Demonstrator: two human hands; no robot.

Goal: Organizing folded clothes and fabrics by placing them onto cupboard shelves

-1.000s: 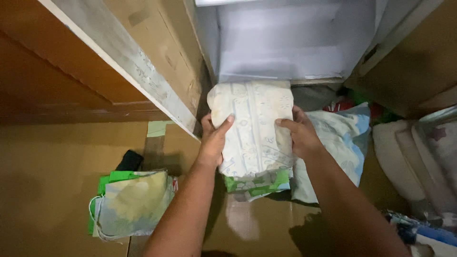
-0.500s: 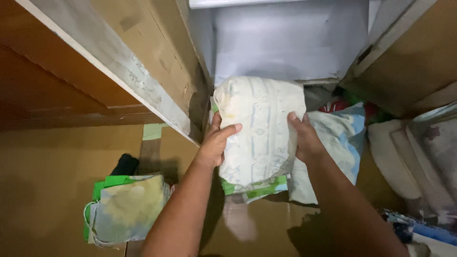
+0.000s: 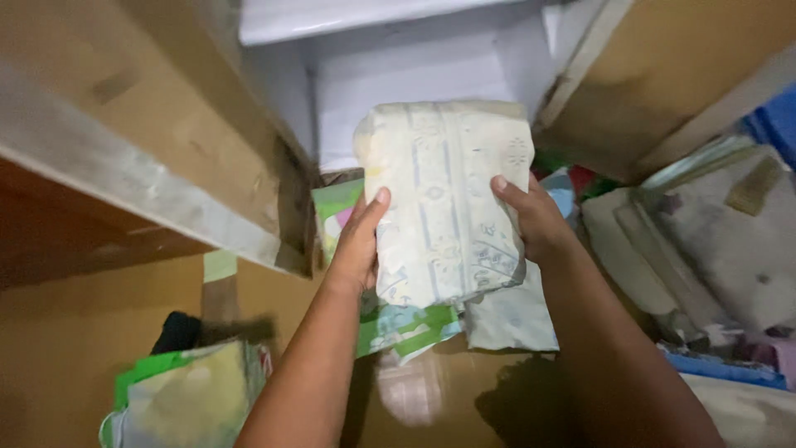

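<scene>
- The left hand (image 3: 358, 241) and the right hand (image 3: 531, 217) each squeeze 1 side of a folded white cloth bundle (image 3: 444, 199) with a pale blue pattern.
- The person holds the bundle up in front of an open white cupboard (image 3: 398, 75).
- Under it lies a green and white cloth (image 3: 406, 325) on the brown floor (image 3: 75, 332).
- Folded bedding (image 3: 705, 241) sits at the right.

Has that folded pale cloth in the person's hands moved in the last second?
Yes. The folded cloth has risen off the green-edged pile, up toward the white shelf.
</scene>
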